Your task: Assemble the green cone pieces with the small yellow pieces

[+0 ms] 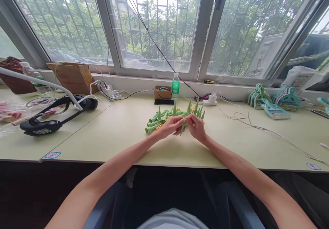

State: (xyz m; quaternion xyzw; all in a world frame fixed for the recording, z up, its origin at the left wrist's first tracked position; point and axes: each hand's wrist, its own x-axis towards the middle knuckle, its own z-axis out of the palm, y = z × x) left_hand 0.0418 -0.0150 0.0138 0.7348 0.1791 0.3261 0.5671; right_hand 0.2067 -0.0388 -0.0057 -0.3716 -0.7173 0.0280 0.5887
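Observation:
My left hand and my right hand meet in front of a heap of green plastic parts, fingertips close together. A green pointed cone hangs tip-down between them, apparently in the left fingers. My right thumb and fingers are pinched at its upper end; what they hold there is too small to make out. Just behind the hands lie green tubes with flared ends, mixed with small yellow pieces. Several green cones stand upright among them.
Behind the heap are a black phone, a small cardboard box and a green-labelled bottle. A black headset lies left. Power strips and white cables run along the back; packaged green hangers are at right.

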